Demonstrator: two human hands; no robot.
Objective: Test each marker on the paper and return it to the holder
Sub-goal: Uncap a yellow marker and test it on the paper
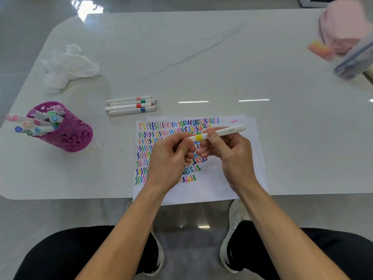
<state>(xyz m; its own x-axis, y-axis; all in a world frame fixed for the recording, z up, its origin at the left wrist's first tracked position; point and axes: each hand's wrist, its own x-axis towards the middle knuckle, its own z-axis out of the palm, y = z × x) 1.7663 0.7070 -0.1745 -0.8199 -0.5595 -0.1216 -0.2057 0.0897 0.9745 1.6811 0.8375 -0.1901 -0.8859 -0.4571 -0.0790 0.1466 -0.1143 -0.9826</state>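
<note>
Resting on glossy white table (201,57): paper (212,184), holder (68,136); grey floor (24,47).

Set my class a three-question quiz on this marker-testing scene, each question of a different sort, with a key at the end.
1. True or false: the marker held by the left hand and the right hand has a blue band.
2. How many loose markers lie on the table beyond the paper? A two, B four, C six.
3. Fill the gap: the holder stands to the ___ of the paper.
Key: 1 false, the band is yellow; 2 B; 3 left.
</note>
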